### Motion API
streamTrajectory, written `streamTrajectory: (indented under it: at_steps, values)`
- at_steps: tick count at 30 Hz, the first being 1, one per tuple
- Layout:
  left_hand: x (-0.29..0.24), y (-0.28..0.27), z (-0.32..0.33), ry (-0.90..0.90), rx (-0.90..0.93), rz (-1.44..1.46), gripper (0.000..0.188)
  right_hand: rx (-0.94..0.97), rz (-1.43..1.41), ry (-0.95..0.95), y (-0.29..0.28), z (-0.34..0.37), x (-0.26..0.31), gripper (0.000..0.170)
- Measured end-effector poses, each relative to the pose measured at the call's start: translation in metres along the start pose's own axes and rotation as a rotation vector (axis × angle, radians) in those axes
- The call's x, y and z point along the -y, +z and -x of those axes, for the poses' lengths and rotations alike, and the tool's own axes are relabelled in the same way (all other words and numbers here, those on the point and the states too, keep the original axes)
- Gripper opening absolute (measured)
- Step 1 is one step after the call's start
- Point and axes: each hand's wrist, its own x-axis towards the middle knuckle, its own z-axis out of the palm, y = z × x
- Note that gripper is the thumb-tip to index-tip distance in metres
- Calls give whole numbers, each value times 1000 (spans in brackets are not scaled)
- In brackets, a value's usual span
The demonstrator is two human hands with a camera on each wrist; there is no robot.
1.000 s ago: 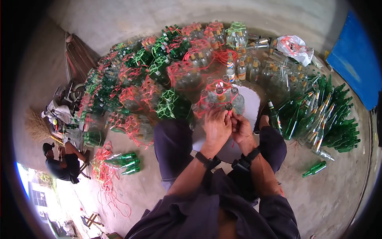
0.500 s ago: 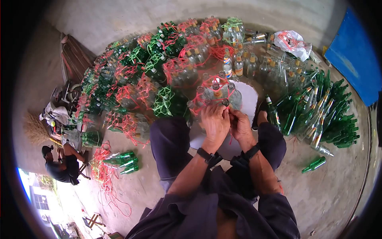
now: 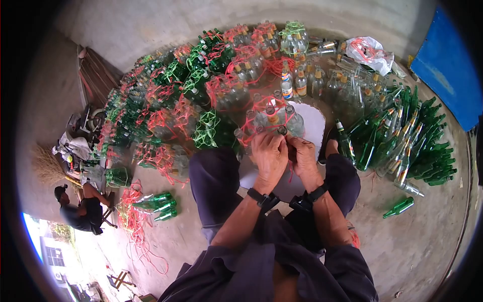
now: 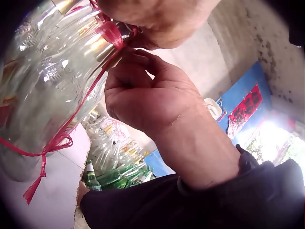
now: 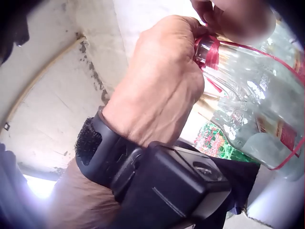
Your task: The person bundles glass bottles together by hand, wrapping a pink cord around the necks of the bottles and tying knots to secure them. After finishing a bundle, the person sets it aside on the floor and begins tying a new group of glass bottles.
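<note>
Clear glass bottles [image 3: 296, 124] stand bunched together on a pale board [image 3: 314, 126] between the person's knees. Red plastic string [image 4: 76, 114] runs round them and across their necks, with a knotted tail hanging low on the side. At the neck of the nearest bottle, my left hand [image 3: 270, 155] and my right hand [image 3: 304, 157] meet. Both pinch the red string, which is wound round that neck in the right wrist view. Curled fingers of the left hand [image 5: 159, 71] lie against the bottle top, and those of the right hand [image 4: 150, 98] are bunched beside it.
Many tied bundles of bottles [image 3: 176, 118] fill the floor to the left and back. Loose green bottles [image 3: 432, 136] lie heaped at right. Loose red string [image 3: 132, 209] and green bottles [image 3: 157, 204] lie at left, near a seated person [image 3: 83, 209].
The hands stay at the nearest bottle's neck, and the right fingers have turned and come closer over the string. The whole head view has shifted slightly.
</note>
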Motion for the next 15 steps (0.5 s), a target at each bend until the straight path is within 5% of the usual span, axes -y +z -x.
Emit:
streamTrajectory:
  at_steps: [9,15]
  values:
    - [-10,-9,-3,53,-37,31,14,41,4,3,-2,2,2,13]
    - [-1,-18,-8,-90,6,106,12,90,-56,57,-2,4,4,14]
